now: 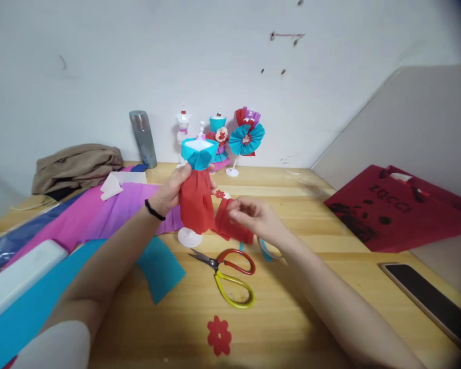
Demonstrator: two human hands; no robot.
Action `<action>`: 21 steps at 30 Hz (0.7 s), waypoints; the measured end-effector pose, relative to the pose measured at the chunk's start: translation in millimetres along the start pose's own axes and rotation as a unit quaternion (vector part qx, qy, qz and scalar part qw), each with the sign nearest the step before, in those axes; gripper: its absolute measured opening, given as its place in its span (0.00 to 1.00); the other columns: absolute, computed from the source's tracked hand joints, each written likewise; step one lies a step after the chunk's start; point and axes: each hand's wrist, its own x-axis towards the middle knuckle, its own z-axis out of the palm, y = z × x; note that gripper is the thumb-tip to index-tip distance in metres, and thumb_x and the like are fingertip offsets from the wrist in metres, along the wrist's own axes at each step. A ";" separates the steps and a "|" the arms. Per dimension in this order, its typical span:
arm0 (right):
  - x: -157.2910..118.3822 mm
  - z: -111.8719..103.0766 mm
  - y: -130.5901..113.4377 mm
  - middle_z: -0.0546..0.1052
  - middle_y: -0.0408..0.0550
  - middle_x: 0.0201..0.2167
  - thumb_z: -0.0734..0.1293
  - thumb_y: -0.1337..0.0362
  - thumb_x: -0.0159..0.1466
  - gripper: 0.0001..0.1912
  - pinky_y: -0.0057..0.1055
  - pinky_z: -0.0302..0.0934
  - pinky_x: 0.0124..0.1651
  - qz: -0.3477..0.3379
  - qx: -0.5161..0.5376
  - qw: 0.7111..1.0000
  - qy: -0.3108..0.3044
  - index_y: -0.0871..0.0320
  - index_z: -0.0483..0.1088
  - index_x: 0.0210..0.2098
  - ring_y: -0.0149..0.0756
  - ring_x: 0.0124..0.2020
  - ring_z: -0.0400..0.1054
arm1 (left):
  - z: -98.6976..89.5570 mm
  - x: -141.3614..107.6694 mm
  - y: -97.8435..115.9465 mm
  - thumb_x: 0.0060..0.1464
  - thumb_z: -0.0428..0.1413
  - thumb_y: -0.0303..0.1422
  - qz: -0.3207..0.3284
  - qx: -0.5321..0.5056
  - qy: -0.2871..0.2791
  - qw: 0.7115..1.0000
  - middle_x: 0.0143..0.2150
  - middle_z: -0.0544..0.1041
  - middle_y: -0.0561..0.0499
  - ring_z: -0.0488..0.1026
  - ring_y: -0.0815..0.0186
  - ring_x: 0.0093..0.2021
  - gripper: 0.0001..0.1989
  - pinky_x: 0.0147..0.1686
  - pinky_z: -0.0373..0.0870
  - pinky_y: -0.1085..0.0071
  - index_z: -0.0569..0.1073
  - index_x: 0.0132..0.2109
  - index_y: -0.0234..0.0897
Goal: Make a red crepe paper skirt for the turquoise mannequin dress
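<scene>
A small dress-form mannequin [202, 145] stands upright on a round white base, with a blue crepe-paper top and a red crepe-paper skirt [196, 205]. Wrapped around its waist is my left hand [172, 188], the fingers partly hidden behind it. My right hand [251, 212] is to the right of the skirt, fingers curled and thumb pressed towards them; whatever they pinch, if anything, does not show. Beneath it lies a piece of red crepe paper [243, 231]. Nearer me are scissors [218, 269] with one red and one yellow handle, and a red paper flower [219, 335].
Several dressed mannequins [247, 139] and a grey flask [143, 139] stand by the wall. Pink, purple and blue paper [159, 269] covers the left side, beside brown cloth [77, 171]. A tape roll [268, 249], red bag [399, 215] and phone [426, 297] are rightward.
</scene>
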 end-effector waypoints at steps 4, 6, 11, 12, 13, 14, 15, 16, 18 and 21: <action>12.0 0.1 -11.9 0.81 0.52 0.44 0.74 0.46 0.57 0.22 0.40 0.68 0.47 -0.046 0.063 0.995 0.064 0.54 0.77 0.44 0.44 0.45 0.74 | 2.3 -1.6 -10.3 0.49 0.66 0.55 0.015 0.029 -0.057 0.998 0.33 0.84 0.43 0.83 0.55 0.36 0.28 0.35 0.79 0.66 0.78 0.43 0.33; 21.3 6.8 -16.5 0.78 0.54 0.55 0.74 0.43 0.56 0.27 0.45 0.68 0.53 -0.077 0.066 0.992 0.082 0.51 0.76 0.49 0.48 0.54 0.72 | 3.3 -1.0 -16.4 0.47 0.66 0.57 0.032 0.026 -0.073 0.996 0.34 0.84 0.43 0.83 0.53 0.39 0.30 0.37 0.79 0.65 0.79 0.42 0.34; 46.5 26.5 -27.0 0.73 0.52 0.62 0.74 0.42 0.56 0.27 0.47 0.65 0.59 -0.135 0.097 0.984 0.060 0.48 0.77 0.50 0.51 0.65 0.63 | 1.9 3.6 -26.8 0.46 0.69 0.53 0.084 0.017 -0.036 0.996 0.43 0.84 0.45 0.81 0.54 0.50 0.27 0.52 0.77 0.63 0.80 0.45 0.37; 49.8 29.6 -28.8 0.74 0.51 0.60 0.75 0.43 0.56 0.26 0.46 0.65 0.59 -0.136 0.108 0.983 0.058 0.49 0.77 0.48 0.51 0.65 0.64 | 1.5 4.5 -27.7 0.46 0.69 0.53 0.089 0.018 -0.036 0.995 0.45 0.84 0.45 0.81 0.54 0.52 0.27 0.54 0.76 0.63 0.80 0.45 0.37; 52.2 32.3 -30.2 0.76 0.51 0.57 0.76 0.44 0.55 0.24 0.46 0.65 0.59 -0.133 0.123 0.982 0.057 0.50 0.78 0.46 0.51 0.63 0.66 | 1.1 5.4 -28.4 0.46 0.69 0.52 0.093 0.020 -0.037 0.995 0.46 0.84 0.44 0.80 0.54 0.53 0.27 0.55 0.75 0.63 0.80 0.45 0.37; 53.6 34.6 -31.2 0.78 0.50 0.54 0.76 0.45 0.54 0.23 0.46 0.65 0.59 -0.124 0.141 0.981 0.055 0.50 0.78 0.44 0.50 0.61 0.68 | 0.9 6.2 -29.1 0.46 0.69 0.52 0.096 0.023 -0.040 0.994 0.47 0.83 0.44 0.79 0.53 0.54 0.27 0.56 0.74 0.62 0.80 0.46 0.37; 54.2 36.5 -31.6 0.80 0.49 0.50 0.77 0.45 0.53 0.22 0.46 0.66 0.58 -0.113 0.162 0.979 0.052 0.51 0.79 0.42 0.50 0.57 0.70 | 0.7 7.2 -29.9 0.46 0.69 0.53 0.098 0.026 -0.044 0.994 0.48 0.83 0.44 0.79 0.53 0.55 0.28 0.57 0.74 0.62 0.80 0.46 0.37; 54.2 37.9 -31.4 0.81 0.48 0.46 0.77 0.46 0.53 0.22 0.46 0.66 0.58 -0.101 0.181 0.977 0.048 0.51 0.79 0.41 0.48 0.54 0.72 | 0.4 8.2 -30.8 0.46 0.69 0.53 0.099 0.030 -0.048 0.993 0.48 0.83 0.43 0.78 0.52 0.56 0.29 0.57 0.74 0.61 0.80 0.48 0.37; 53.0 38.9 -30.2 0.82 0.45 0.41 0.78 0.48 0.51 0.20 0.45 0.67 0.56 -0.084 0.206 0.974 0.045 0.52 0.78 0.39 0.46 0.48 0.74 | -0.4 10.2 -32.6 0.46 0.69 0.53 0.097 0.040 -0.055 0.993 0.49 0.83 0.42 0.78 0.51 0.56 0.30 0.58 0.73 0.60 0.79 0.50 0.37; 51.1 36.7 -27.6 0.82 0.44 0.38 0.78 0.51 0.50 0.19 0.43 0.66 0.56 -0.084 0.211 0.973 0.052 0.53 0.78 0.37 0.44 0.46 0.74 | -1.7 12.4 -33.1 0.47 0.68 0.54 0.089 0.057 -0.077 0.991 0.51 0.83 0.41 0.76 0.49 0.59 0.32 0.59 0.71 0.59 0.79 0.52 0.37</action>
